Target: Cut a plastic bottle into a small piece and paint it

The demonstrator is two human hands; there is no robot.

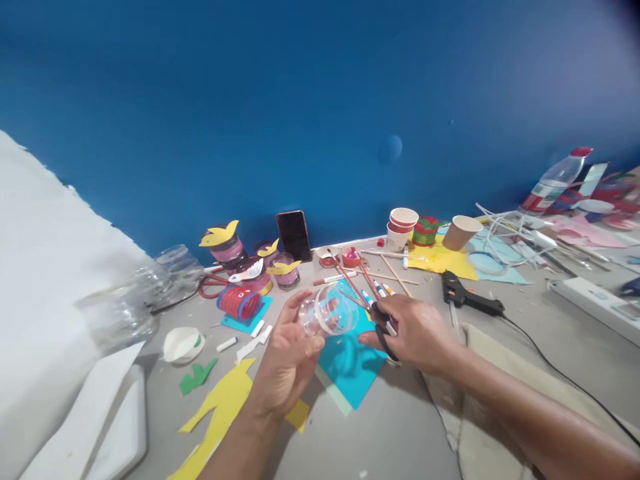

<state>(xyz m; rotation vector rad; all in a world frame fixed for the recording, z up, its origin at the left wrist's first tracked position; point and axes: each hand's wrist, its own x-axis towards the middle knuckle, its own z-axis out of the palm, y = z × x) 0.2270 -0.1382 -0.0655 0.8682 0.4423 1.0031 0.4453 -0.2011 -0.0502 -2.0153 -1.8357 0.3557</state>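
Observation:
My left hand [290, 357] is wrapped around a clear plastic bottle piece [327, 312], a short see-through cylinder held tilted above the table. In my right hand [415, 331] are black-handled scissors [385, 340], their blades pointing left toward the rim of the plastic piece. Whether the blades touch the plastic I cannot tell. Beneath both hands lies a blue sheet of paper [357, 380]. Yellow paper cut-outs [223, 400] lie left of my left forearm, with a green paper scrap [199, 377] beyond them.
A phone [294, 235] leans on the blue wall behind small decorated cups [285, 270]. Toward the right are paper cups [463, 232], a black glue gun [470, 295] with its cable, and a white power strip [595, 307]. Clear plastic bottles [120, 307] stand at the left.

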